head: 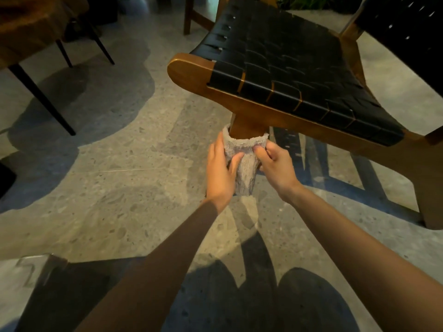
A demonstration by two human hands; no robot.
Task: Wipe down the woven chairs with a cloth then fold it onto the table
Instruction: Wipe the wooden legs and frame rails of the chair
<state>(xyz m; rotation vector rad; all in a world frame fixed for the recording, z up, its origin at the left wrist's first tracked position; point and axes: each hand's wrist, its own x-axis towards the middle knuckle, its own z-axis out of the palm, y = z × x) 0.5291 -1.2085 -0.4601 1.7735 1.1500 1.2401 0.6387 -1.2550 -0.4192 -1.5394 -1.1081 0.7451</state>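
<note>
The pale grey fluffy cloth (243, 149) is wrapped like a sleeve around the brown wooden front leg (248, 125) of the chair with the black woven strap seat (287, 75). The left hand (220, 171) and the right hand (276, 164) grip it from either side, fingers (234, 162) curled and clamped on the fabric. The cloth looks soft, light and limp; it probably slides easily on smooth wood, so holding its two edges tight seems best.

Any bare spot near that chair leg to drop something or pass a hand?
Free: floor between the table legs and the chair leg; the woven seat. Crowded: the chair leg itself, cloth wrapped round it, left hand and right hand gripping the cloth.
</note>
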